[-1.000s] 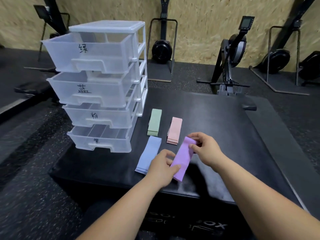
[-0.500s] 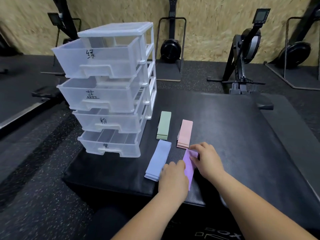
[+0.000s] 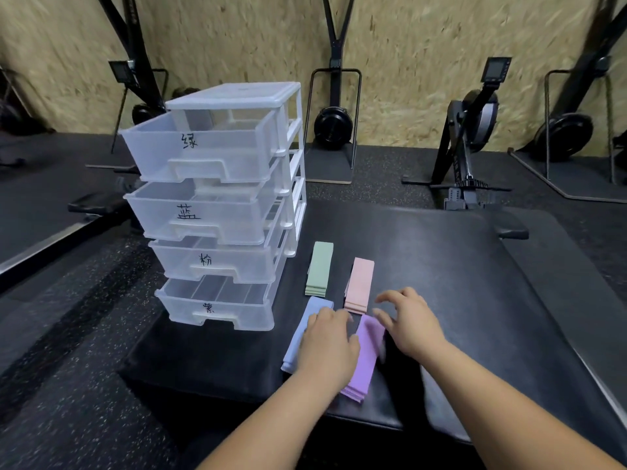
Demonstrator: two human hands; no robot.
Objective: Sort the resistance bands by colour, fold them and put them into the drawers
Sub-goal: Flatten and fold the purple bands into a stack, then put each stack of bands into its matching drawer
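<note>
Purple band point(image 3: 365, 362) lies folded flat on the black pad point(image 3: 458, 283), right between the two hands. The left hand point(image 3: 327, 346) rests palm down with its fingers fairly straight. It covers the purple band's left edge and the right side of the blue band point(image 3: 298, 340) next to it. The right hand point(image 3: 409, 325) is just to the right of the purple band's far end. Its fingers are spread and loosely bent, and they hold nothing. It is blurry, so I cannot tell if it touches the band.

Just past the fingertips lies the pink band point(image 3: 359, 283), very near the purple band's far end. The green band point(image 3: 320, 269) lies left of the pink one, past the blue band. To the left of the left hand stand the drawers point(image 3: 220, 205). There are four clear ones, all pulled out, each with a black mark on its front. The bottom drawer point(image 3: 217, 308) is the closest to the left hand. The purple band's near end comes close to the pad's near edge. Right of the right hand there is a wide stretch of pad.

A second ago both hands pinched the purple band and held it slanted above the pad. Half a second ago both hands pressed on it. Now it lies flat, and the right hand has come off to the side. The other three bands and the drawers sit where they were.
</note>
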